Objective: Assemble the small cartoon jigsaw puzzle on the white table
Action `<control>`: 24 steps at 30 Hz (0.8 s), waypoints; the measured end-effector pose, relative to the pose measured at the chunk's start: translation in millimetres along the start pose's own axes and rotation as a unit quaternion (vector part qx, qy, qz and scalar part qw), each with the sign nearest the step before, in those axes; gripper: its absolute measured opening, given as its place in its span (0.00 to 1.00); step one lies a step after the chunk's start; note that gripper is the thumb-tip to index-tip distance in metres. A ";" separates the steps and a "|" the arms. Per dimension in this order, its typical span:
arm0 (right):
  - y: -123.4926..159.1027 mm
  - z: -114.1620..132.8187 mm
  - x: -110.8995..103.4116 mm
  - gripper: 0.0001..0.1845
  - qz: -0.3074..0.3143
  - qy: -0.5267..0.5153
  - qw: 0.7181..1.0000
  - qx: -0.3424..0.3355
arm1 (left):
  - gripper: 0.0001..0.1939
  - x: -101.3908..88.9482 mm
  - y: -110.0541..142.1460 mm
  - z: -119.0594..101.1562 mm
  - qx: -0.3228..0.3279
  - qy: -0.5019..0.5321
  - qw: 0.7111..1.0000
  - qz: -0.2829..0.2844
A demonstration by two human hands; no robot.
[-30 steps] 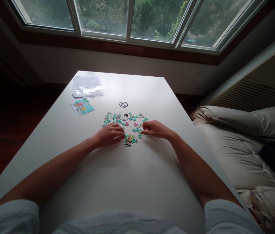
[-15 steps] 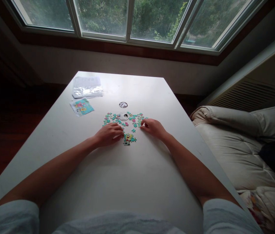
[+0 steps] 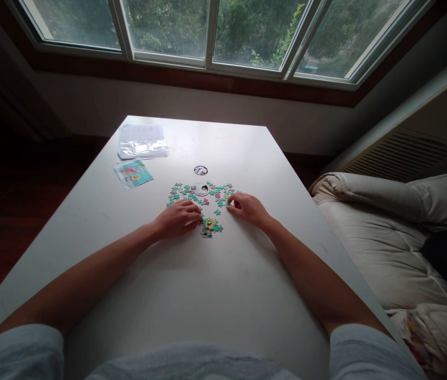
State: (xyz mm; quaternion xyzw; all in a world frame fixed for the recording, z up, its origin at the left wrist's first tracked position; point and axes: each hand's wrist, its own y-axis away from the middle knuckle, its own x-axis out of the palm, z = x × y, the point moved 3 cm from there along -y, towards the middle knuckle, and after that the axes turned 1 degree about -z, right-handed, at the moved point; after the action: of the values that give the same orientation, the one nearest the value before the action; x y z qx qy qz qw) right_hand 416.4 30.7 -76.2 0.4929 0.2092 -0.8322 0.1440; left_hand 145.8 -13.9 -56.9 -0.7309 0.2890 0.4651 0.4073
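Note:
A partly joined jigsaw puzzle point(image 3: 209, 226) with a yellow cartoon figure lies flat on the white table point(image 3: 199, 295). My left hand point(image 3: 178, 217) rests palm down, its fingers curled together and the tips against the puzzle's left edge. Loose jigsaw pieces point(image 3: 219, 196), mostly teal with some pink, are scattered just beyond. At their right side is my right hand point(image 3: 249, 208), with thumb and forefinger bent and a small gap between the tips. No piece can be made out in that gap. One teal piece point(image 3: 217, 212) lies apart between the hands.
A white ring-shaped item point(image 3: 202, 189) sits among the pieces, with a dark-rimmed round hole point(image 3: 200, 170) behind it. On the far left are a picture card point(image 3: 133, 173) and a clear plastic packet point(image 3: 142, 141). A padded cream seat point(image 3: 370, 248) stands along the right side.
My left hand and the joined puzzle have shifted very slightly to the right. My right hand has edged a little left along the loose pieces.

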 end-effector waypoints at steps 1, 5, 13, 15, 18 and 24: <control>-0.4 -0.3 0.4 0.04 0.003 -0.006 1.000 0.000 | 0.13 0.3 0.1 0.2 -0.001 0.000 1.000 0.000; -2.1 -0.7 2.1 0.03 0.013 -0.022 1.000 -0.002 | 0.13 1.3 0.2 0.4 -0.003 -0.001 1.000 0.002; -0.2 10.5 5.1 0.05 -0.009 -0.061 0.998 -0.011 | 0.13 -4.4 -0.7 -1.8 0.003 0.010 1.000 -0.014; 0.8 13.2 6.7 0.13 -0.010 -0.080 0.997 -0.012 | 0.13 -5.1 -0.8 -1.5 0.003 0.009 1.000 -0.015; 1.3 17.3 8.9 0.17 -0.014 -0.102 0.994 -0.023 | 0.14 -4.7 -0.7 -0.7 0.005 0.006 1.000 -0.009; 0.9 27.8 9.5 0.07 -0.020 -0.164 0.986 -0.016 | 0.14 -3.4 0.1 -0.5 0.018 0.016 1.000 -0.003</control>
State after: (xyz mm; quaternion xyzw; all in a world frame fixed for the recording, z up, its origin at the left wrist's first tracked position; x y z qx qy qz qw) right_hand 391.1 16.0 -72.9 0.3427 0.2062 -0.9012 0.1673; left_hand 144.6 -14.2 -53.7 -0.7315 0.3020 0.4468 0.4173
